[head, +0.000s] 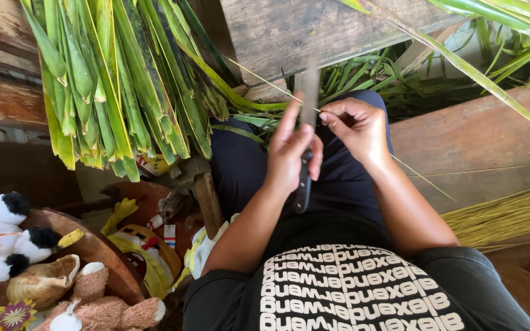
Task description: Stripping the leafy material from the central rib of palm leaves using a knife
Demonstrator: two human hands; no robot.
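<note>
My left hand grips a knife with a dark handle, its blade pointing up and away from me. My right hand pinches a thin pale leaf midrib that runs across the blade and on past my wrist to the right. Both hands are above my lap, which is in dark trousers. A large bundle of green palm leaf strips hangs to the left of my hands.
A pile of thin yellow-green sticks lies on the wooden bench at right. More green leaves reach in from the upper right. At lower left, plush toys and shells sit in a wooden bowl.
</note>
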